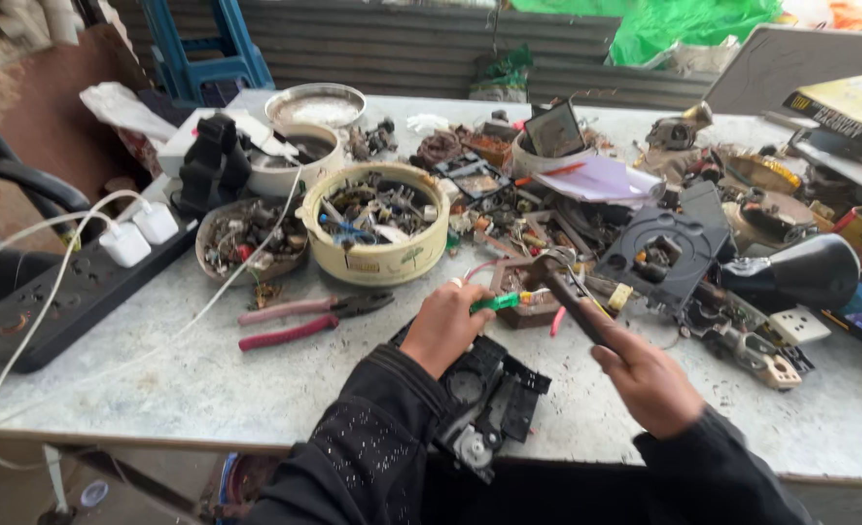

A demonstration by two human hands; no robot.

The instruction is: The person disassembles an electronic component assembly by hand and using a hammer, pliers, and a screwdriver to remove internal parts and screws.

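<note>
My left hand (445, 326) grips a green-handled tool (495, 303) and rests on a black plastic drive mechanism (494, 399) at the table's near edge. My right hand (650, 377) holds a small hammer (559, 284) by its dark handle, with the head raised just right of the green tool, above a brown tray of parts. Both sleeves are dark.
Pliers with pink-red handles (299, 321) lie left of my hands. A cream round tub of scrap parts (377, 233), a dish of components (246, 238), a black power strip with white chargers (71, 292), a black disc tray (664, 253) and heaps of electronic scrap crowd the grey table (207, 389).
</note>
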